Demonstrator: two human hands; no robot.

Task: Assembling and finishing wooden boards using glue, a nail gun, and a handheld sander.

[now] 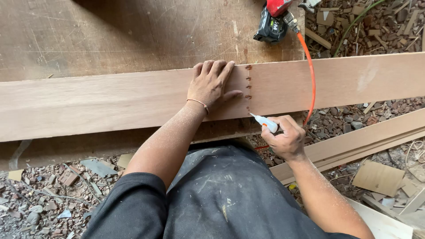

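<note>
A long pale wooden plank (110, 99) lies across the view on a brown plywood bench top (110, 31). My left hand (211, 85) rests flat on the plank, fingers spread, holding nothing. Just right of it a row of small dark glue dots (248, 87) runs across the plank's width. My right hand (287, 138) grips a small white glue bottle (265, 122) with an orange collar. The bottle's nozzle points at the plank's near edge, below the dots.
A black tape measure (271, 27) and a red air tool (278, 6) sit at the bench's far right, with an orange hose (311, 75) trailing over the plank. More planks (363, 141) lie at the right. Wood scraps and chips (48, 199) cover the floor.
</note>
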